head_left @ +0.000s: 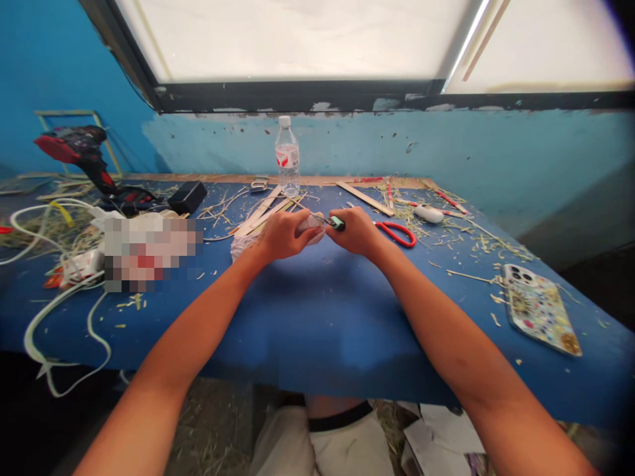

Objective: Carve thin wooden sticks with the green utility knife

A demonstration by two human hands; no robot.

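Green-handled tool (pixel 338 223) in right hand (pixel 353 230) (bottle (pixel 288 158) beyond).

A person's own body, seen from the head: the left hand (pixel 285 235) and right hand (pixel 352 230) are bare, with slim, smooth forearms, also bare. Low in the view, the lap is covered by a pale, off-white garment (pixel 347 443) with soft creases. A dark band (pixel 342 420) curves across it. Its finer details are blurred.
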